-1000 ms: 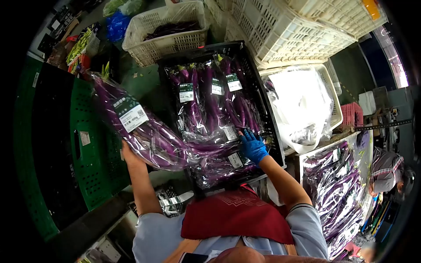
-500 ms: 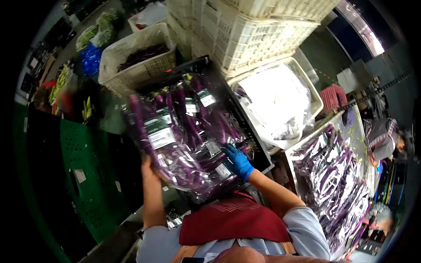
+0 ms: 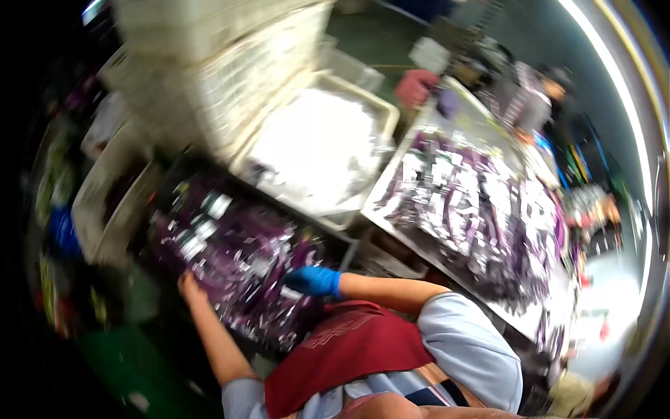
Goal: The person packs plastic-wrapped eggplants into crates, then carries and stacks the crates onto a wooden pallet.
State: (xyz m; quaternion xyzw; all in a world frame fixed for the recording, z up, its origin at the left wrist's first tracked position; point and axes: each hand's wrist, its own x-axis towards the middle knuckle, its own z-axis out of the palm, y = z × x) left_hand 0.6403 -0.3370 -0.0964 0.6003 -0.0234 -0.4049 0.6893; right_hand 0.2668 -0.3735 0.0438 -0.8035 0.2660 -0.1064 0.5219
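Just past my red apron (image 3: pixel 349 342), the bagged eggplants (image 3: pixel 248 237) lie ahead and to my left, in a black crate (image 3: pixel 336 234). The crate's long axis slants from its near end by my apron to far left; the eggplants seem mostly to run the same way, though blur hides how each bag lies.

My right hand (image 3: pixel 314 281), in a blue glove, is over the bags near the crate's near-right corner, the nearer of my 2 hands to that corner. Its forearm (image 3: pixel 387 292) comes in almost level, fingers pointing left across the crate. The fingers look laid together, but I can't tell whether they pinch the film.

My left hand (image 3: pixel 190 285), bare, is at the left long edge, about midway, right beside the outermost bags. That arm reaches forward and leftward, nearly straight; I can't tell whether the fingers grip anything. Bags lie between my hands.

Toward the far-left end, 3 pale labels (image 3: pixel 218 204) line up across the crate. Past its right long edge sits a white crate (image 3: pixel 391 115); farther right, wrapped eggplants (image 3: pixel 481 209) cover much of a table (image 3: pixel 476 115), with a person (image 3: pixel 523 98) beyond its far edge.
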